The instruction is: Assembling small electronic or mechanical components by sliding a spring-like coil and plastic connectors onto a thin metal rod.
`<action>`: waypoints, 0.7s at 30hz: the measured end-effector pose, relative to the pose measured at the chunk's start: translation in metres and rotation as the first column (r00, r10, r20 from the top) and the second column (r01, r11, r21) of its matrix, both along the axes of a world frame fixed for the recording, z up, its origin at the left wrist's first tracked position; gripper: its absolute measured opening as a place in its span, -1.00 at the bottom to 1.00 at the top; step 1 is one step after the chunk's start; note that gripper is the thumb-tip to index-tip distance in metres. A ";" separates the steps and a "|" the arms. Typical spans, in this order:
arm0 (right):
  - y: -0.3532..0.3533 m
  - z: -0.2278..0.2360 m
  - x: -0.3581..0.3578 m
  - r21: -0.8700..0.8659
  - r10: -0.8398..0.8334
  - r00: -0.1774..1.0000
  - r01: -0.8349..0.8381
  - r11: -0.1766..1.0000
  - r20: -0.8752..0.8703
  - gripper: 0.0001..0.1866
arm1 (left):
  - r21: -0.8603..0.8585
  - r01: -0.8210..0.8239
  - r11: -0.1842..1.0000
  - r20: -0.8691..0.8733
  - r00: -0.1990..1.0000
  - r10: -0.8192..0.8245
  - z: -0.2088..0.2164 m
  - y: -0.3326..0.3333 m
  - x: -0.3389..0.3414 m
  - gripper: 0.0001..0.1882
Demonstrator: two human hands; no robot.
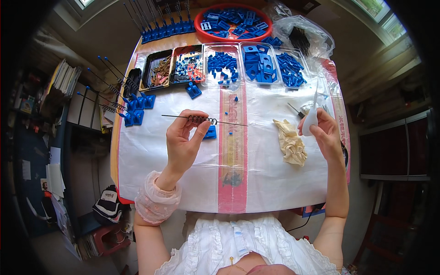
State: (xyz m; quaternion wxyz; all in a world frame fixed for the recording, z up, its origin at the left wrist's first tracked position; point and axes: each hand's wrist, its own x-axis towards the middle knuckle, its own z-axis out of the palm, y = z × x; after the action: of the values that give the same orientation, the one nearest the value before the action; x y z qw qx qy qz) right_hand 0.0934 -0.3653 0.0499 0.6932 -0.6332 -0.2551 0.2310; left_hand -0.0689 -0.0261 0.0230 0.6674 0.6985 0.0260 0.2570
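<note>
My left hand (183, 140) pinches a thin black wire rod with a coiled spring section (212, 121), held level above the table. Just behind my left fingers, a small blue plastic part (210, 133) lies on the table cover. At the right, my right hand (326, 133) is closed around a white squeeze bottle (310, 122) with a long pointed nozzle tilted up. Beside that hand lies a crumpled cream cloth (291, 143). A thin dark tool (295, 110) rests left of the bottle, its far end partly hidden. Tiny blue pieces (231, 133) dot the middle strip.
Trays of copper-coloured pins (161, 71), small mixed bits (189, 65), blue pointed pieces (222, 64), blue plates (259, 64) and blue sticks (292, 69) line the far side. Behind stand a red basin (199, 32) and plastic bag (316, 34). Blue bases with spring wires (137, 110) stand left.
</note>
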 end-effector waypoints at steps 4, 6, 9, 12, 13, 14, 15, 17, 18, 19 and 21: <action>-0.009 -0.016 0.000 0.166 -0.074 0.979 0.107 0.980 -0.191 -0.69 | -0.028 0.000 1.000 -0.047 0.999 -0.001 -0.007 0.002 -0.001 -0.82; -0.014 -0.019 0.001 0.151 -0.128 0.965 0.165 0.975 -0.229 -0.72 | -0.044 0.002 0.999 -0.040 0.999 -0.003 -0.007 0.001 -0.001 -0.81; -0.020 -0.024 0.007 0.135 -0.144 0.956 0.183 0.974 -0.256 -0.72 | -0.062 0.004 0.998 -0.030 1.000 -0.006 -0.007 0.000 -0.001 -0.82; -0.017 -0.024 0.004 0.091 -0.145 0.943 0.180 0.979 -0.301 -0.77 | -0.071 -0.002 0.997 -0.037 0.999 0.000 -0.007 -0.001 -0.001 -0.82; -0.015 -0.025 0.002 0.068 -0.152 0.939 0.181 0.981 -0.307 -0.78 | -0.072 -0.006 0.997 -0.042 0.999 0.003 -0.007 -0.001 -0.001 -0.82; -0.013 -0.025 0.000 0.045 -0.158 0.936 0.181 0.982 -0.314 -0.79 | -0.062 -0.011 0.998 -0.042 0.999 0.009 -0.007 -0.001 -0.001 -0.84; -0.011 -0.025 -0.001 0.020 -0.164 0.934 0.180 0.983 -0.318 -0.79 | -0.054 -0.017 0.998 -0.039 0.999 0.015 -0.007 -0.002 0.000 -0.86; -0.009 -0.025 -0.004 0.023 -0.159 0.920 0.179 0.983 -0.358 -0.82 | -0.051 -0.020 0.998 -0.040 0.999 0.018 -0.007 -0.002 0.002 -0.87; -0.009 -0.025 -0.004 0.024 -0.157 0.912 0.179 0.984 -0.378 -0.83 | -0.059 -0.016 0.998 -0.043 0.999 0.013 -0.009 -0.001 0.002 -0.87; -0.010 -0.028 -0.004 0.029 -0.151 0.913 0.174 0.984 -0.378 -0.83 | -0.066 -0.012 0.998 -0.046 0.999 0.009 -0.010 -0.001 0.003 -0.87; -0.008 -0.027 -0.007 0.027 -0.163 0.904 0.189 0.982 -0.396 -0.83 | -0.066 -0.010 0.998 -0.048 0.999 0.007 -0.009 -0.001 0.003 -0.87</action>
State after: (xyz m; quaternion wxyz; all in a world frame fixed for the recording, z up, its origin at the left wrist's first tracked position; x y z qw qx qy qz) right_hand 0.0862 -0.3732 0.0232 0.7682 -0.5719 -0.0603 0.2812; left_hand -0.0655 -0.0276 0.0135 0.6882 0.6819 0.0534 0.2419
